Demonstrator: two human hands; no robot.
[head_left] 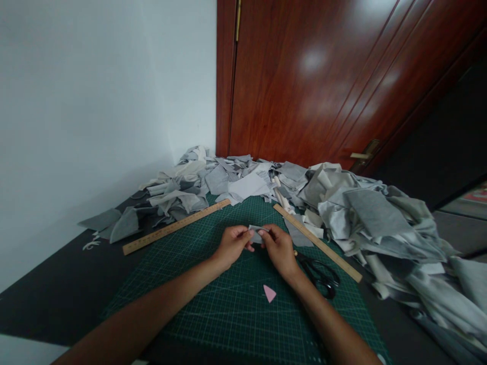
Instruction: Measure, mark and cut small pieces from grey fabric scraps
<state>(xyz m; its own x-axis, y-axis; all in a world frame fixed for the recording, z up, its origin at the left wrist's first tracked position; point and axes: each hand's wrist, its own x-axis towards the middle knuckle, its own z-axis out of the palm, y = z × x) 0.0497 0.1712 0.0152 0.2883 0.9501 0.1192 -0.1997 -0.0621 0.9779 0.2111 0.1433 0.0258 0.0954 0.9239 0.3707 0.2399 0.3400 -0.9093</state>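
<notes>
Between my two hands is a small grey piece of fabric (257, 232), held above the green cutting mat (213, 304). My left hand (233, 243) pinches its left end, and my right hand (279, 248) grips the right end with fingers closed. A pink triangular piece (270, 293), which looks like tailor's chalk, lies on the mat below my hands. Black-handled scissors (319, 274) rest just right of my right wrist, their blades partly hidden by that hand.
Wooden rulers lie at the left (177, 226) and right (319, 244) of the mat. Grey and cream fabric scraps are heaped along the back (243, 185), with a larger pile (373, 213) at the right. A white wall and a reddish-brown wooden door (297, 86) stand behind.
</notes>
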